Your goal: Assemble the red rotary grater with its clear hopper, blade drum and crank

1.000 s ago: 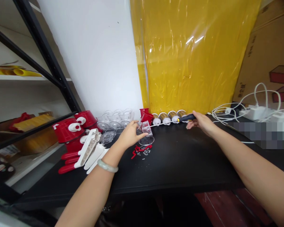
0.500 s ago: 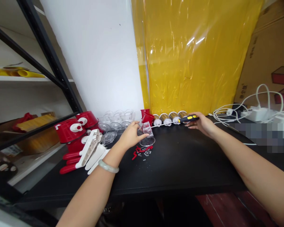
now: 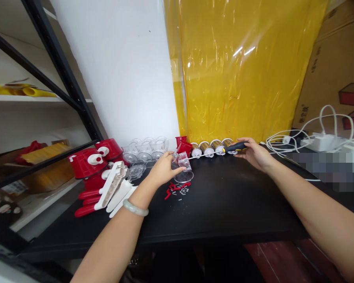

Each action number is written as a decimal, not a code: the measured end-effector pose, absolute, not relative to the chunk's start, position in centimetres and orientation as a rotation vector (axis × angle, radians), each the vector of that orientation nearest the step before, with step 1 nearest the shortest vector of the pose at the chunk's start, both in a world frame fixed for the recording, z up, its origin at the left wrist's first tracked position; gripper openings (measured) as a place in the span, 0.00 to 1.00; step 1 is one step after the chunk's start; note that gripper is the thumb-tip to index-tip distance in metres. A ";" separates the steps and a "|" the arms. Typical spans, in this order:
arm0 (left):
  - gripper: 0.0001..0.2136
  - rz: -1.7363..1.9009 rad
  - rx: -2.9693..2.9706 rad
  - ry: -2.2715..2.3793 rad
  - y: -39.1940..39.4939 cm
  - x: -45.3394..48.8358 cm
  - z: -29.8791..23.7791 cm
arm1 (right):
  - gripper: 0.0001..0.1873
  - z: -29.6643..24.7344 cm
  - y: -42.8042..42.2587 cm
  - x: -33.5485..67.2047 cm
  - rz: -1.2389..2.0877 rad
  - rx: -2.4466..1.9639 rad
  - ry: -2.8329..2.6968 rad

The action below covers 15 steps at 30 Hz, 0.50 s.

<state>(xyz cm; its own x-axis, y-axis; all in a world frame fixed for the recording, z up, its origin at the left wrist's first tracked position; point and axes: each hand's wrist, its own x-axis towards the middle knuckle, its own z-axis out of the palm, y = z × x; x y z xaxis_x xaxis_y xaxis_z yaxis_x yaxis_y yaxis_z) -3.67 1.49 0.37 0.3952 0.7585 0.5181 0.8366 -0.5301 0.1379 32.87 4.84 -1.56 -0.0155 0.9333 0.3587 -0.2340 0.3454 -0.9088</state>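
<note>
My left hand (image 3: 164,169) is closed around a clear plastic part (image 3: 184,161) with a wide round base, tilted on its side on the black table (image 3: 224,200). In my right hand (image 3: 255,154) is the black and yellow handle of a long screwdriver (image 3: 235,147). Its shaft runs leftward and the tip meets the clear part; the exact contact is too small to make out. Just below lie small red plastic pieces (image 3: 168,192) and several screws (image 3: 183,191).
Metal grater drums (image 3: 206,148) line the back beside red cups (image 3: 183,146). Clear plastic pieces (image 3: 146,149), red housings (image 3: 87,163) and white handles (image 3: 113,186) with red grips stand left. White cables (image 3: 280,137) and a power adapter (image 3: 321,141) lie at right.
The screwdriver handle has turned about its axis, showing less yellow, as my right fingers shifted on it. My left hand and the clear part stay in place.
</note>
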 end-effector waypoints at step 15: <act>0.21 -0.829 -2.489 -1.413 1.8 -3.9 0.0 | 0.12 -1.7 4.9 33.0 1.022 -0.847 -1.324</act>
